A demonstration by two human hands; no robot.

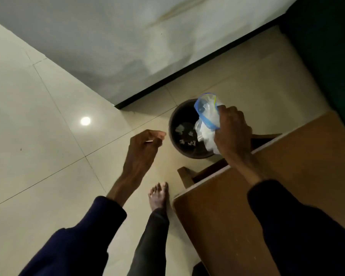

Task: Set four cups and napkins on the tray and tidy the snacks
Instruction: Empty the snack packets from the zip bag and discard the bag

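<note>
My right hand (233,132) grips a clear plastic zip bag (207,118) with a blue seal strip, held tilted over a dark round waste bin (174,134) on the floor. White crumpled scraps lie at the bin's bottom. To the left of the bin my left hand (145,144) hovers with its fingers curled loosely, and a thin pale sliver shows at the fingertips; I cannot make out what it is. No cups, napkins or tray are in view.
A brown wooden table (227,206) fills the lower right, its edge right beside the bin. A white wall with a black skirting (187,68) runs behind. Pale floor tiles (48,136) spread to the left. My bare foot (159,196) stands near the table corner.
</note>
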